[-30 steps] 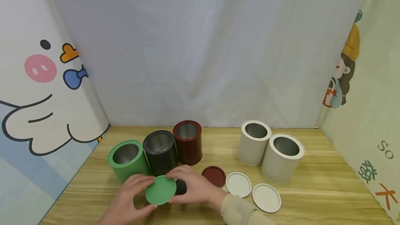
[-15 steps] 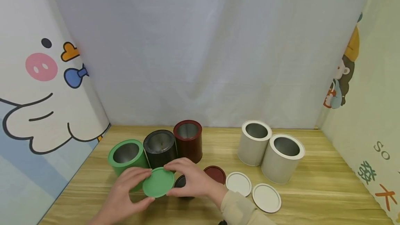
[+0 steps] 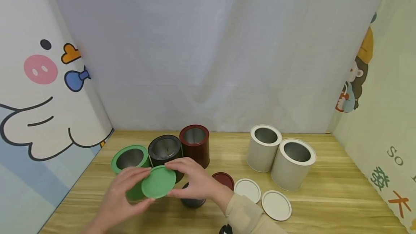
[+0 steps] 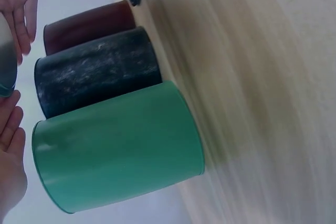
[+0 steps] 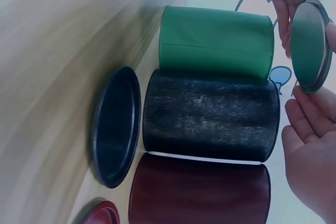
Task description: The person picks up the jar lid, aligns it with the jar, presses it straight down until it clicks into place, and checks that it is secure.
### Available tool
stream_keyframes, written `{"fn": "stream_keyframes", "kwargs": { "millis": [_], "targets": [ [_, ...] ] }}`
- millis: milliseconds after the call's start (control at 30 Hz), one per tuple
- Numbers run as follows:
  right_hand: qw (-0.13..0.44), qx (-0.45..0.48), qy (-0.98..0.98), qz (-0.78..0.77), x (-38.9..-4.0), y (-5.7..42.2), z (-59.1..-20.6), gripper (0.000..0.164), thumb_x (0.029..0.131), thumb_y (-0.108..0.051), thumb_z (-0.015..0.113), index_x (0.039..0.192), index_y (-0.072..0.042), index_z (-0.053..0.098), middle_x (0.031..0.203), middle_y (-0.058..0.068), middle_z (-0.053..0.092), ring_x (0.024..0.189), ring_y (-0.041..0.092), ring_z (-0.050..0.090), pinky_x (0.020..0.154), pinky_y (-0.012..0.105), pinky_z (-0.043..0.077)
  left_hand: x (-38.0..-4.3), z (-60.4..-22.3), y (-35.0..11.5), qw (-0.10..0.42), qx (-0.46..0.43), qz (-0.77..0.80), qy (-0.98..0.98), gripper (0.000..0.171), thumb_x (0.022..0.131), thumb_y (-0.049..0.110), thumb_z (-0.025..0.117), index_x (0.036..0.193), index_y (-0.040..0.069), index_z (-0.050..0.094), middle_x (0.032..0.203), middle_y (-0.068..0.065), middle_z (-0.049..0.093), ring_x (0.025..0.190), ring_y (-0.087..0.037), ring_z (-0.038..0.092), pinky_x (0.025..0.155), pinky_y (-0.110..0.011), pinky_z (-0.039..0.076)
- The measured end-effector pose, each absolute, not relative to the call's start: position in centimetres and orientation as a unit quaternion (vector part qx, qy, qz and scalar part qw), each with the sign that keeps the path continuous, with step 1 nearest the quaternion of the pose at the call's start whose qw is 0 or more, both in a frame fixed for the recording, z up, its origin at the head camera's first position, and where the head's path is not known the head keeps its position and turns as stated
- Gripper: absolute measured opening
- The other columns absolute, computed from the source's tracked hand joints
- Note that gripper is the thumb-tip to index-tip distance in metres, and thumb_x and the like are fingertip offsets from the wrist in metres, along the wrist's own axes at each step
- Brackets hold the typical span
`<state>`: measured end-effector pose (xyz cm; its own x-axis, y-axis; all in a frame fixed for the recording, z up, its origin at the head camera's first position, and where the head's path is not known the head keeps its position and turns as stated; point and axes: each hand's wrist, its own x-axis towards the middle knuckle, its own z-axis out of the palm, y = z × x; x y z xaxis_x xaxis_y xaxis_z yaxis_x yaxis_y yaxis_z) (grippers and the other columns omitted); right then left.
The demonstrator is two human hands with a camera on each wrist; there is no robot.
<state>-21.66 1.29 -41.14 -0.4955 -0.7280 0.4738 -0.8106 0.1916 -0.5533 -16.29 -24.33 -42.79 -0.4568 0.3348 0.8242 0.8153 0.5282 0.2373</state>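
Both hands hold a round green lid (image 3: pixel 159 182) by its edge, raised above the table and tilted. My left hand (image 3: pixel 121 196) has it at the left rim between fingers and thumb. My right hand (image 3: pixel 195 180) pinches the right rim. Just behind the lid stands an uncovered green can (image 3: pixel 132 151), partly hidden by the left hand. In the right wrist view the lid's metallic underside (image 5: pixel 307 45) shows, level with the can tops. Beside the green can (image 4: pixel 115 145) are a black can (image 4: pixel 97 72) and a dark red can (image 4: pixel 89 27).
A black lid (image 3: pixel 193 203) and a dark red lid (image 3: pixel 224 180) lie near the right hand. Two white lids (image 3: pixel 247 190) lie farther right, before two uncovered white cans (image 3: pixel 264 151). A pale curtain (image 3: pixel 208 53) hangs behind the wooden table (image 3: pixel 328 176).
The hands have carried the green lid up and left, closer to the green can. More of the black lid now shows beneath the right hand. The cans stay put.
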Motion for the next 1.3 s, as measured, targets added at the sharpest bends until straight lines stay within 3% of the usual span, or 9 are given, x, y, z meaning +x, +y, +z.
{"fn": "stream_keyframes", "kwargs": {
  "millis": [267,500,733,967,1133,1300],
  "targets": [
    [0.049,0.498,-0.776,0.383,-21.8,0.8,-39.9,0.063,0.083,-0.022,0.081,0.139,-0.004,0.056,0.14,0.009,0.055,0.13,0.021,0.047,0.11,0.032,0.036,-16.6,-42.2,-24.8,0.387,-0.356,-0.318,-0.789,0.068,0.084,0.059,0.071,0.112,-0.003,0.072,0.113,-0.015,0.068,0.111,-0.027,0.056,0.106,-0.022,0.034],
    [0.045,0.491,-0.794,0.355,-22.1,0.2,-38.6,0.061,0.087,-0.027,0.077,0.14,-0.006,0.055,0.141,0.007,0.053,0.132,0.019,0.045,0.111,0.031,0.035,-17.0,-41.3,-25.3,0.395,-0.35,-0.319,-0.787,0.067,0.084,0.058,0.071,0.112,-0.004,0.072,0.113,-0.016,0.068,0.118,-0.018,0.054,0.107,-0.023,0.034],
    [0.034,0.489,-0.801,0.344,-22.6,-0.8,-37.9,0.062,0.089,-0.028,0.076,0.142,-0.006,0.053,0.143,0.007,0.052,0.134,0.02,0.043,0.111,0.03,0.034,-17.1,-40.9,-26.3,0.376,-0.337,-0.324,-0.8,0.068,0.083,0.058,0.072,0.116,-0.002,0.071,0.117,-0.015,0.067,0.116,-0.022,0.055,0.107,-0.02,0.034],
    [0.021,0.476,-0.818,0.322,-22.9,-1.9,-37.2,0.063,0.091,-0.031,0.074,0.145,-0.007,0.05,0.146,0.007,0.05,0.137,0.02,0.041,0.112,0.029,0.033,-17.5,-40.3,-27.4,0.36,-0.339,-0.323,-0.807,0.067,0.081,0.053,0.077,0.12,-0.002,0.069,0.119,-0.015,0.067,0.122,-0.014,0.053,0.109,-0.021,0.032],
    [0.024,0.48,-0.819,0.314,-23.3,-2.4,-37.1,0.063,0.092,-0.032,0.072,0.145,-0.006,0.049,0.147,0.008,0.049,0.138,0.02,0.04,0.112,0.029,0.032,-17.8,-40.1,-27.9,0.358,-0.327,-0.318,-0.815,0.07,0.08,0.058,0.076,0.119,0.0,0.07,0.12,-0.009,0.067,0.126,-0.006,0.048,0.109,-0.02,0.03],
    [0.027,0.476,-0.826,0.302,-23.6,-2.9,-37.0,0.063,0.093,-0.033,0.072,0.145,-0.006,0.05,0.147,0.007,0.049,0.138,0.02,0.04,0.112,0.027,0.032,-18.1,-39.9,-28.4,0.346,-0.317,-0.314,-0.825,0.069,0.078,0.056,0.079,0.12,0.002,0.07,0.122,-0.006,0.067,0.125,-0.006,0.048,0.108,-0.018,0.031]
  ]
}}
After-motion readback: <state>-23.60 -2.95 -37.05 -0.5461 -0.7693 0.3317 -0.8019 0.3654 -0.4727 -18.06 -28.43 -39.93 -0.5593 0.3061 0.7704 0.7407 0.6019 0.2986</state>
